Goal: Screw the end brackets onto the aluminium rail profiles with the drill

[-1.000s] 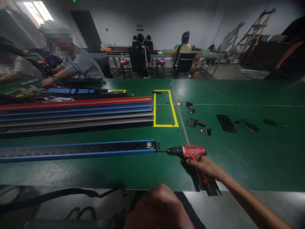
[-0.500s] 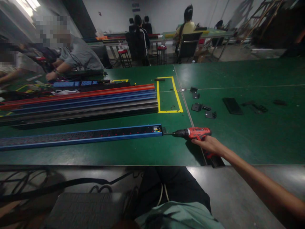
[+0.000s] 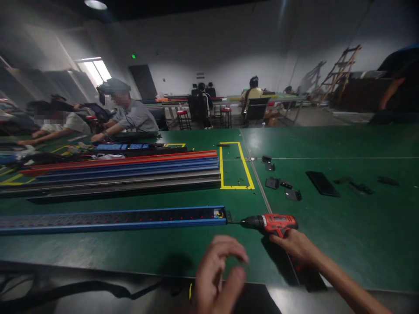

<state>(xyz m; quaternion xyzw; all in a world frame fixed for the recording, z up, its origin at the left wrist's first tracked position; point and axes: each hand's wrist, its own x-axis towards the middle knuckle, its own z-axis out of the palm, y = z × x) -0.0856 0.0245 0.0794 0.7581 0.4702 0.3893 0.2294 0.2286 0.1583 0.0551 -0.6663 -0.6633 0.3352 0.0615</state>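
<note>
My right hand [image 3: 299, 246] grips a red and black cordless drill [image 3: 279, 223] by its handle. The drill lies level, its long bit pointing left at the small black end bracket [image 3: 229, 216] on a long blue channel [image 3: 183, 223]. Whether the bit touches the bracket I cannot tell. Coloured wires [image 3: 218, 213] show in the channel's open right end, and red dots run along its dark inner strip. My left hand [image 3: 221, 274] is raised in front of the table edge, fingers curved and apart from the thumb, holding nothing.
Behind the blue channel lies a stack of orange, blue and black channels [image 3: 131, 174]. Yellow tape [image 3: 247, 168] marks a rectangle to their right. Several black brackets [image 3: 272, 183] and a dark flat slab [image 3: 322, 183] lie on the right. Co-workers sit at the left [image 3: 134, 115] and behind.
My left hand has come into view from below. The camera view has tilted up, so the table sits lower. My right hand still holds the drill at the bracket.
</note>
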